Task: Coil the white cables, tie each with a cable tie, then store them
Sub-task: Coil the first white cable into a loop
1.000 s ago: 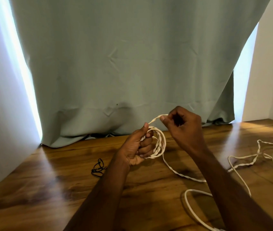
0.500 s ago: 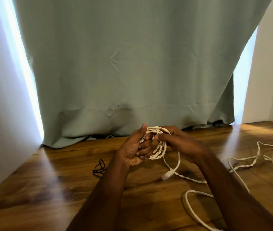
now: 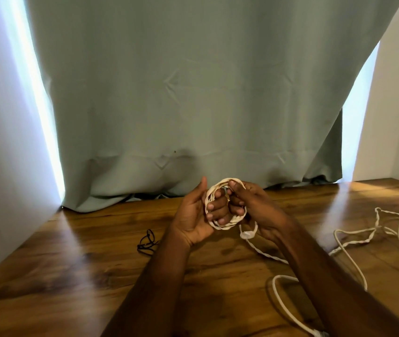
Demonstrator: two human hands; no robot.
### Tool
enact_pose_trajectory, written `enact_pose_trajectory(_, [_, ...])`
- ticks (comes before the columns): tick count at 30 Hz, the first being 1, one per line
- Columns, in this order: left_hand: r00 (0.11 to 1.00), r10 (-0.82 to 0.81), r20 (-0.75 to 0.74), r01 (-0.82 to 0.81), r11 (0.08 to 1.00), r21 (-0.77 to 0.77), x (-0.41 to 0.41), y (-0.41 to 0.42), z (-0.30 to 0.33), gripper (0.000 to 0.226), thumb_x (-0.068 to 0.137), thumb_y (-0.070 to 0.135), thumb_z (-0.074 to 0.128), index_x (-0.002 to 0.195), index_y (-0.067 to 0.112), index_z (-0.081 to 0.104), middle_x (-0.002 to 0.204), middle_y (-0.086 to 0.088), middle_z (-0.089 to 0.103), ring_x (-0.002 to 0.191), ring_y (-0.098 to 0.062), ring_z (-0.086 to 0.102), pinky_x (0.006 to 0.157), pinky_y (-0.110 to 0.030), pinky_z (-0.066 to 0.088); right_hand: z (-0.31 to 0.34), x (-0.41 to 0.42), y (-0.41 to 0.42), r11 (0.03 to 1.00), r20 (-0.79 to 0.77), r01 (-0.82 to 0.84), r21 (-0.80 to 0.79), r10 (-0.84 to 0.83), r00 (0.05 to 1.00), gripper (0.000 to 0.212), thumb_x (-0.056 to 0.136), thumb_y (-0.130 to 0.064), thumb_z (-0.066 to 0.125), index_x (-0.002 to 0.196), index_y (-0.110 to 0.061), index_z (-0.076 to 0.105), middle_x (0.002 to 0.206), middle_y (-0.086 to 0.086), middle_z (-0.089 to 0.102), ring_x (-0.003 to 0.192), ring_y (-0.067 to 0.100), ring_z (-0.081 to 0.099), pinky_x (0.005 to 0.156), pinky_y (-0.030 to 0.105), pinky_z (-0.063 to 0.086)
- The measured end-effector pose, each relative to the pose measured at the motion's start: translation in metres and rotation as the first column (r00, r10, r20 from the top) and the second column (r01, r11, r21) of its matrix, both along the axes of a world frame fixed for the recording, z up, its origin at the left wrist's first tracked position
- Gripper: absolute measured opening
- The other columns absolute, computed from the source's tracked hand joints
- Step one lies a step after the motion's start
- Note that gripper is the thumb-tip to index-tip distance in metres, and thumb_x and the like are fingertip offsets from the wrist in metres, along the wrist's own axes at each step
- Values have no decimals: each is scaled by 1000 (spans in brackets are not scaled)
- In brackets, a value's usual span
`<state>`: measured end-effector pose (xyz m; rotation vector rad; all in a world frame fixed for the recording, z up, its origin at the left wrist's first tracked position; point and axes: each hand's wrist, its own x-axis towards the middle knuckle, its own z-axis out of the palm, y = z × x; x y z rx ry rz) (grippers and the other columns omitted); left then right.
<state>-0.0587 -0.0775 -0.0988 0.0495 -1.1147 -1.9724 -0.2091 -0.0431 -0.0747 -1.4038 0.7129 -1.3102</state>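
Got the white cable coil (image 3: 225, 205) wrapped round my left hand (image 3: 194, 212) grip, right hand (image 3: 254, 205) pinching it, and the black cable tie (image 3: 147, 243) sits left, nearer that left hand.

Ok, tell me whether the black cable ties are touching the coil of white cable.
Apart. The head view shows the black cable ties lying on the wooden table, with bare wood between them and the coil, which is held up by both hands.
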Motion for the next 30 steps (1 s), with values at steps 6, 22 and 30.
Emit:
enact_pose_trajectory(6, [892, 359, 274, -402, 908, 120, -15, 2, -2, 56, 92, 57, 50, 54, 16, 48, 38, 3, 27, 28, -8, 22, 41, -19, 17, 0, -8, 5, 986, -313, 79, -146, -122, 942, 27, 99, -34, 61, 107, -10, 70, 66, 5, 64, 54, 18, 51, 52, 30, 42])
enact_pose_trajectory(22, [988, 66, 139, -73, 996, 42, -2, -1, -8, 40, 100, 36, 43, 69, 13, 52, 41, 7, 35, 28, -3, 30, 37, -18, 18, 0, -18, -1, 946, -310, 274, -172, -316, 897, 36, 105, -39, 51, 93, -14, 74, 69, 9, 69, 58, 24, 62, 43, 24, 43])
enact_pose_trajectory(30, [987, 162, 18, -163, 983, 82, -13, 7, 4, 40, 98, 37, 40, 69, 13, 54, 40, 7, 34, 28, -2, 28, 33, -16, 21, 5, -9, 5, 941, 184, -163, 297, 111, 977, 45, 104, -42, 48, 82, -6, 65, 60, 8, 56, 41, 12, 54, 36, 21, 46])
